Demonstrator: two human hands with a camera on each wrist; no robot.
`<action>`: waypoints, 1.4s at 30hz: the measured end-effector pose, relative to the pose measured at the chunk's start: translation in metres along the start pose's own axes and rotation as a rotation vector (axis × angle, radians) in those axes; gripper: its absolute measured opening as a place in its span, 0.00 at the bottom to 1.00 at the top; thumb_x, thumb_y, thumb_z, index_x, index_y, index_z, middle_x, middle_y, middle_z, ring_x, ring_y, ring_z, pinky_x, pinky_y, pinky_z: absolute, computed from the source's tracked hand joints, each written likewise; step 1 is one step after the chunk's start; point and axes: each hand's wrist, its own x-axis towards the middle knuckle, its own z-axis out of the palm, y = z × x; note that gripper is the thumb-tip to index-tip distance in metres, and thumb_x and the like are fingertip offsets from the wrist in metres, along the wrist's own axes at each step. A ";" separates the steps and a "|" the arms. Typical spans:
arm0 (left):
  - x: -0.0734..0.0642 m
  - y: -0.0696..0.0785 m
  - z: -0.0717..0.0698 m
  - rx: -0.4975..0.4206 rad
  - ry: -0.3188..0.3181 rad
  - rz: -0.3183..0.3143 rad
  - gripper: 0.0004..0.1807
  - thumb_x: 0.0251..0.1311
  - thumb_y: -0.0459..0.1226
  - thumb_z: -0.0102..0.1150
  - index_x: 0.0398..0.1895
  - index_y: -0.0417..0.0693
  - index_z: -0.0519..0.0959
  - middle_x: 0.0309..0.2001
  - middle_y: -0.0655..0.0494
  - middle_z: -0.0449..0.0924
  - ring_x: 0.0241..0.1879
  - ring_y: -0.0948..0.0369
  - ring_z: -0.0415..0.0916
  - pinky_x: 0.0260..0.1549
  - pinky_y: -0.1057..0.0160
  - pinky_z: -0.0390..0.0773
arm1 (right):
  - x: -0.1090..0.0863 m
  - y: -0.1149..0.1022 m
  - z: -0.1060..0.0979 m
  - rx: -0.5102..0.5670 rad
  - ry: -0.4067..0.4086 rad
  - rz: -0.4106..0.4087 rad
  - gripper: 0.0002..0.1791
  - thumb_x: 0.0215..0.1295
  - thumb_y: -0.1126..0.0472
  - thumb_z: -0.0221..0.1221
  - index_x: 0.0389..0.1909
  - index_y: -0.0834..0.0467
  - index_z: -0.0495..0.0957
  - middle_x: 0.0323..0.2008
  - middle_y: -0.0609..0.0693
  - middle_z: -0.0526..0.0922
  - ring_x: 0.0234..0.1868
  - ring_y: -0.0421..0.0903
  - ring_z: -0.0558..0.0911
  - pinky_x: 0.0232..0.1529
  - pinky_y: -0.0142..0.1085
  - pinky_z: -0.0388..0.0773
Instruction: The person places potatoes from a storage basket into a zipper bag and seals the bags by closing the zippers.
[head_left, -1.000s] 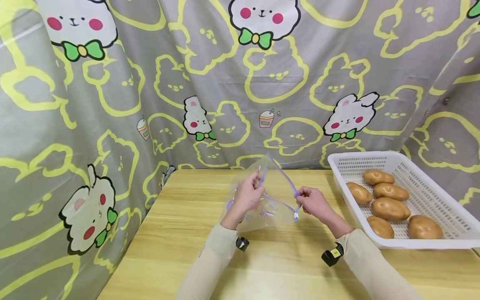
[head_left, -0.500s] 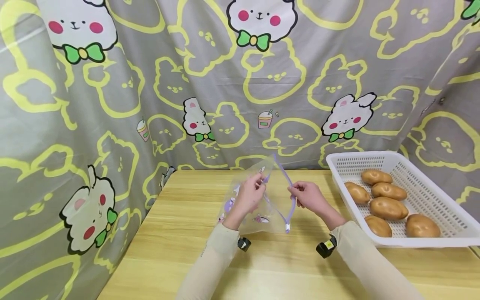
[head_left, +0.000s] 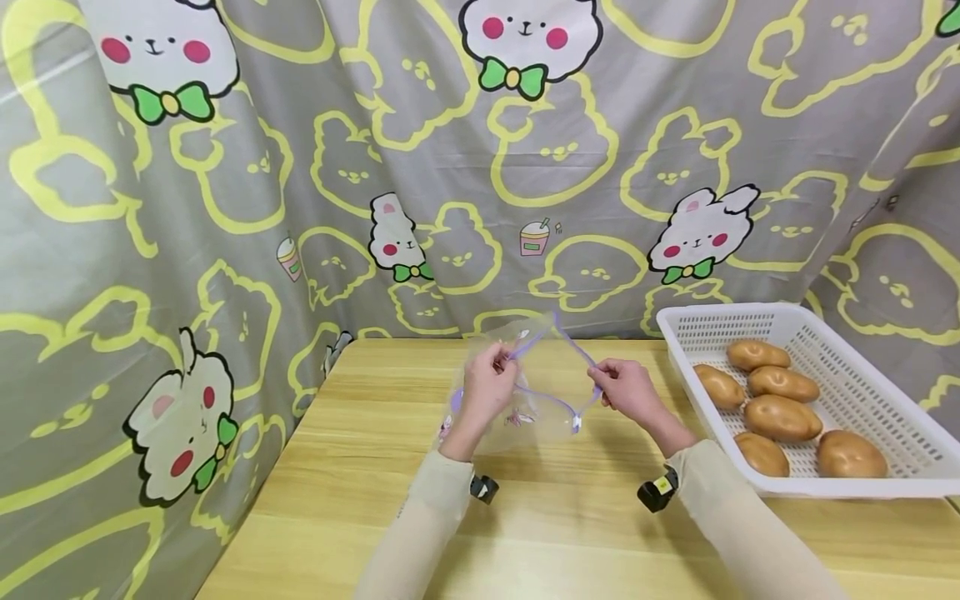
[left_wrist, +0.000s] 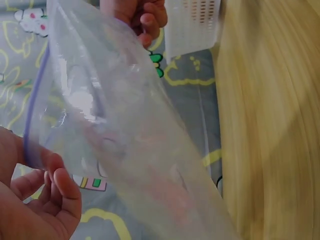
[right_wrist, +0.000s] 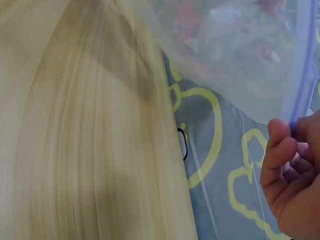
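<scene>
A see-through zip bag (head_left: 543,408) with a purple zip edge and printed pictures hangs over the table between both hands. Its mouth is spread into a wide diamond, with a white slider (head_left: 577,422) at the near corner. My left hand (head_left: 489,385) pinches the purple edge on the left side of the mouth. On the opposite side, my right hand (head_left: 624,388) pinches the edge between thumb and fingers. The left wrist view shows the bag's clear side (left_wrist: 125,100) slanting down from the left hand. In the right wrist view the right fingertips (right_wrist: 279,131) grip the purple strip.
A white plastic basket (head_left: 678,367) with slotted walls stands on the right of the wooden table (head_left: 360,467). Several brown potatoes (head_left: 782,417) lie in it. A grey curtain (head_left: 450,167) with yellow outlines and white cartoon animals closes off the back and sides.
The bag's mouth has narrowed, then spread wide again as the hands drew apart. Its slider corner dropped, then rose a little. Both hands still hold the edge.
</scene>
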 end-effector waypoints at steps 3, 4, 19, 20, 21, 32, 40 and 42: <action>0.001 -0.001 -0.004 -0.015 0.035 0.001 0.06 0.52 0.26 0.52 0.29 0.41 0.78 0.20 0.56 0.72 0.18 0.64 0.64 0.14 0.73 0.64 | 0.002 0.004 -0.001 0.005 0.001 0.013 0.11 0.69 0.61 0.54 0.35 0.67 0.78 0.17 0.50 0.76 0.15 0.44 0.74 0.12 0.31 0.68; 0.001 -0.001 -0.005 -0.019 0.045 -0.003 0.06 0.52 0.26 0.51 0.29 0.40 0.79 0.20 0.56 0.72 0.18 0.64 0.64 0.14 0.73 0.64 | 0.002 0.005 -0.002 0.007 0.003 0.017 0.11 0.69 0.61 0.54 0.36 0.67 0.78 0.17 0.51 0.77 0.15 0.44 0.75 0.13 0.31 0.69; 0.006 -0.012 -0.030 0.017 0.140 -0.038 0.05 0.50 0.27 0.54 0.26 0.42 0.80 0.20 0.57 0.75 0.18 0.64 0.71 0.16 0.70 0.69 | 0.004 0.014 -0.009 0.055 -0.036 0.046 0.14 0.68 0.60 0.56 0.38 0.70 0.79 0.21 0.57 0.79 0.17 0.42 0.75 0.14 0.30 0.71; 0.006 -0.012 -0.032 0.019 0.141 -0.043 0.05 0.50 0.27 0.54 0.25 0.42 0.80 0.20 0.56 0.75 0.17 0.64 0.72 0.15 0.70 0.70 | 0.004 0.014 -0.009 0.059 -0.045 0.049 0.14 0.68 0.60 0.56 0.38 0.70 0.79 0.21 0.56 0.79 0.16 0.41 0.75 0.14 0.30 0.71; 0.006 -0.013 -0.034 0.025 0.145 -0.049 0.05 0.50 0.27 0.55 0.25 0.42 0.80 0.20 0.56 0.75 0.16 0.63 0.72 0.14 0.69 0.70 | 0.004 0.014 -0.010 0.059 -0.055 0.049 0.14 0.67 0.60 0.56 0.38 0.69 0.79 0.21 0.56 0.79 0.17 0.41 0.75 0.14 0.31 0.71; 0.008 -0.011 -0.036 0.013 0.122 -0.078 0.04 0.50 0.27 0.55 0.27 0.40 0.79 0.20 0.54 0.75 0.15 0.63 0.74 0.12 0.68 0.72 | 0.002 0.017 -0.017 0.042 -0.100 0.035 0.13 0.67 0.61 0.56 0.39 0.69 0.79 0.18 0.51 0.77 0.15 0.40 0.73 0.15 0.33 0.73; 0.004 -0.013 -0.030 0.000 -0.023 -0.023 0.11 0.54 0.26 0.53 0.39 0.38 0.83 0.32 0.47 0.82 0.16 0.64 0.75 0.14 0.68 0.75 | 0.001 0.018 -0.016 0.037 -0.082 0.037 0.13 0.67 0.61 0.56 0.38 0.70 0.79 0.18 0.49 0.77 0.15 0.41 0.74 0.14 0.32 0.72; 0.003 -0.012 -0.026 -0.015 -0.086 0.003 0.09 0.57 0.27 0.54 0.37 0.38 0.83 0.31 0.44 0.82 0.17 0.64 0.75 0.15 0.67 0.77 | 0.000 0.019 -0.014 0.020 -0.076 0.031 0.13 0.67 0.61 0.56 0.37 0.69 0.79 0.17 0.49 0.77 0.15 0.42 0.74 0.14 0.32 0.72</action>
